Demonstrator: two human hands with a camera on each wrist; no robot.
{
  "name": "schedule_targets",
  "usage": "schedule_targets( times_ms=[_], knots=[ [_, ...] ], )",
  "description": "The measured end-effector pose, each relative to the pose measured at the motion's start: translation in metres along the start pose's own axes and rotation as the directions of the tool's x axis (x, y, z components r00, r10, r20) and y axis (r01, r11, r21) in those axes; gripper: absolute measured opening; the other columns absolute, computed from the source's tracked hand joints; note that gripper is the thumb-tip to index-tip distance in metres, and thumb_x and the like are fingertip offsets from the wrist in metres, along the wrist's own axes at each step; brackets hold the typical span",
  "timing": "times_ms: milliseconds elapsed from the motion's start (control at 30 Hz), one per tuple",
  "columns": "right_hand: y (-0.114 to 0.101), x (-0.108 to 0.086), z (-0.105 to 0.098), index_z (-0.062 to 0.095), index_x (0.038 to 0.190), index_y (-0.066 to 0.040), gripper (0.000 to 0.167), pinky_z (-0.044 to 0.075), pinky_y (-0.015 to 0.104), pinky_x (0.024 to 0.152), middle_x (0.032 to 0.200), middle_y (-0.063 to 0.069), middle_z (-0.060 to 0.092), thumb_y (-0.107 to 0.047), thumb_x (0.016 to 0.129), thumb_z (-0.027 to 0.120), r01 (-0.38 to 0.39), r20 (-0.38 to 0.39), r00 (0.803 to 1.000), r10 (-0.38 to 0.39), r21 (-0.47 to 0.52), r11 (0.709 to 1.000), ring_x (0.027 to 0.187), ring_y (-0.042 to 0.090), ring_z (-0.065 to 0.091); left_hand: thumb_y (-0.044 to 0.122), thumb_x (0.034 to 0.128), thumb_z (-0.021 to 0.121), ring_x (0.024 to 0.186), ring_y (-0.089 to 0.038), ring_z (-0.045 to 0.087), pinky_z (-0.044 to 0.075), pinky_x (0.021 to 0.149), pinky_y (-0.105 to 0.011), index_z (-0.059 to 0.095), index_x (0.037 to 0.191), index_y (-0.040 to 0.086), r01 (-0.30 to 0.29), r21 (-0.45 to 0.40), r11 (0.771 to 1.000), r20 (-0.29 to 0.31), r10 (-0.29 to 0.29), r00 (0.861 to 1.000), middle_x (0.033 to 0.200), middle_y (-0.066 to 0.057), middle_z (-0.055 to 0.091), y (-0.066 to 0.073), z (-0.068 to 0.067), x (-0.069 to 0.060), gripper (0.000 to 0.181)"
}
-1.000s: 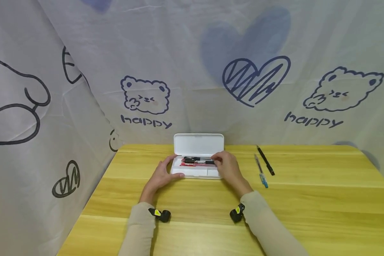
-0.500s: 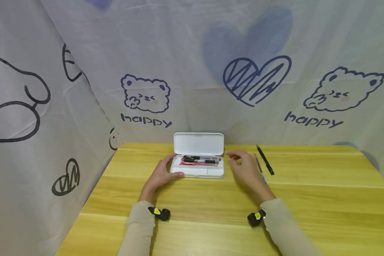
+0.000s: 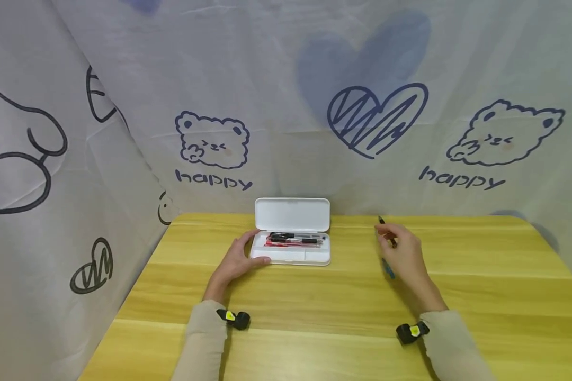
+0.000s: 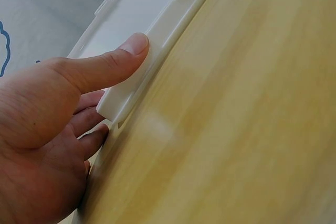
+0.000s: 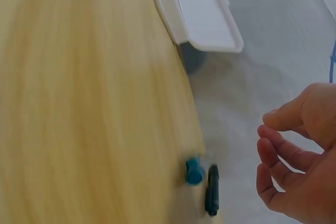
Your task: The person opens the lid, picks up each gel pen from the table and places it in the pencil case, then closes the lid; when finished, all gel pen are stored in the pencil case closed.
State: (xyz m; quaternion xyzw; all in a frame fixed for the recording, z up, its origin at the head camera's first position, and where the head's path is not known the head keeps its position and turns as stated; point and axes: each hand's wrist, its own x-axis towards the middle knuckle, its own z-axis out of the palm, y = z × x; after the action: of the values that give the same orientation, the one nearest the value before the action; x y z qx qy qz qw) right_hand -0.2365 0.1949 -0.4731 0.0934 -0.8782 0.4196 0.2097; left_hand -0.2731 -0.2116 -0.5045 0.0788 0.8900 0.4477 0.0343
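Note:
An opened white pencil case (image 3: 286, 257) stands on the table with its lid raised; several black and red pens (image 3: 295, 241) lie in its rear compartment. My left hand (image 3: 233, 263) grips the case's left end, and the left wrist view shows the thumb (image 4: 118, 64) over its front edge. To the right of the case, my right hand (image 3: 406, 257) hovers over a black pen (image 3: 382, 220) and a blue-ended clear pen (image 3: 388, 269), partly covering both. In the right wrist view, the hand's (image 5: 302, 156) bent fingers hold nothing, with a blue pen end (image 5: 194, 173) nearby.
The wooden table (image 3: 314, 307) reaches back to a pale curtain (image 3: 286, 159) printed with hearts and bear faces. Another stretch of curtain (image 3: 124, 211) hangs along the left side. The case's raised lid (image 3: 292, 214) stands close to the back curtain.
My right hand has left the pens in the case and moved right, over the two loose pens. My left hand has kept its grip on the case.

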Motion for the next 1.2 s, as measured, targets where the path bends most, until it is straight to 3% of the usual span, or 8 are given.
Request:
schedule_targets(
  times_ms=[100,267,367,533,767,867,1067,1200],
  knots=[
    [0.008,-0.001,-0.004,0.072,0.119,0.000,0.025,0.051,0.025,0.067,0.107,0.018,0.071,0.005,0.096,0.064,-0.025,-0.023,0.999,0.024,-0.022,0.999,0.095,0.033,0.066,0.029,0.0802,0.090,0.151,-0.046,0.020,0.017,0.122,-0.061,0.042,0.155,0.012,-0.002,0.007,1.000,0.005,0.002,1.000,0.162,-0.021,0.034,-0.001,-0.001,0.000,0.090],
    [0.023,-0.005,-0.009,0.069,0.121,0.004,0.027,0.057,0.049,0.077,0.109,0.023,0.070,0.004,0.094,0.067,-0.074,-0.021,0.997,0.073,-0.062,0.995,0.097,0.039,0.067,0.030,0.0802,0.090,0.148,-0.045,0.028,0.021,0.121,-0.061,0.042,0.155,0.012,-0.001,0.017,1.000,0.007,0.001,1.000,0.161,-0.022,0.036,-0.002,-0.002,0.000,0.091],
    [0.031,-0.007,-0.012,0.067,0.124,0.006,0.031,0.056,0.055,0.083,0.111,0.025,0.069,0.001,0.094,0.068,-0.130,-0.004,0.992,0.130,-0.076,0.989,0.099,0.041,0.066,0.029,0.0803,0.090,0.146,-0.044,0.032,0.022,0.121,-0.060,0.042,0.155,0.012,-0.007,0.018,1.000,0.004,0.007,1.000,0.160,-0.022,0.038,-0.001,-0.003,0.000,0.090],
    [0.038,-0.010,-0.015,0.066,0.125,0.008,0.034,0.054,0.055,0.084,0.109,0.027,0.068,-0.003,0.093,0.071,-0.222,0.055,0.972,0.229,-0.112,0.969,0.098,0.041,0.064,0.028,0.0802,0.090,0.147,-0.044,0.031,0.022,0.121,-0.060,0.043,0.154,0.012,-0.004,0.015,1.000,0.008,0.003,1.000,0.160,-0.021,0.037,-0.001,-0.003,-0.001,0.090],
    [0.043,-0.011,-0.020,0.072,0.108,0.008,0.021,0.054,0.053,0.078,0.094,0.022,0.072,0.000,0.089,0.070,-0.210,0.036,0.974,0.223,-0.218,0.953,0.086,0.038,0.067,0.030,0.0800,0.090,0.134,-0.040,0.041,0.027,0.119,-0.059,0.042,0.155,0.013,0.013,0.008,1.000,0.008,-0.013,1.000,0.152,-0.023,0.042,-0.002,-0.001,0.000,0.091],
    [0.043,-0.010,-0.023,0.074,0.104,0.007,0.018,0.053,0.054,0.076,0.090,0.020,0.073,-0.001,0.088,0.070,-0.223,0.015,0.972,0.234,-0.256,0.941,0.083,0.037,0.068,0.030,0.0805,0.090,0.140,-0.043,0.037,0.024,0.120,-0.060,0.042,0.155,0.012,0.002,0.013,1.000,0.007,-0.002,1.000,0.156,-0.024,0.040,-0.001,-0.002,0.000,0.090],
    [0.043,-0.009,-0.026,0.074,0.108,0.006,0.019,0.053,0.055,0.076,0.093,0.021,0.073,-0.003,0.092,0.069,-0.268,0.025,0.959,0.283,-0.248,0.931,0.085,0.039,0.067,0.027,0.0806,0.090,0.152,-0.049,0.014,0.012,0.123,-0.060,0.042,0.155,0.009,-0.012,-0.001,1.000,0.010,0.012,1.000,0.162,-0.023,0.032,0.000,-0.002,0.000,0.090],
    [0.043,-0.010,-0.027,0.075,0.109,0.006,0.019,0.053,0.055,0.078,0.096,0.021,0.073,-0.004,0.094,0.069,-0.291,0.019,0.953,0.302,-0.215,0.932,0.088,0.039,0.067,0.027,0.0806,0.090,0.150,-0.046,0.023,0.017,0.122,-0.060,0.042,0.155,0.009,-0.013,0.001,1.000,0.011,0.013,1.000,0.161,-0.024,0.035,0.000,-0.002,0.001,0.090]
  ],
)
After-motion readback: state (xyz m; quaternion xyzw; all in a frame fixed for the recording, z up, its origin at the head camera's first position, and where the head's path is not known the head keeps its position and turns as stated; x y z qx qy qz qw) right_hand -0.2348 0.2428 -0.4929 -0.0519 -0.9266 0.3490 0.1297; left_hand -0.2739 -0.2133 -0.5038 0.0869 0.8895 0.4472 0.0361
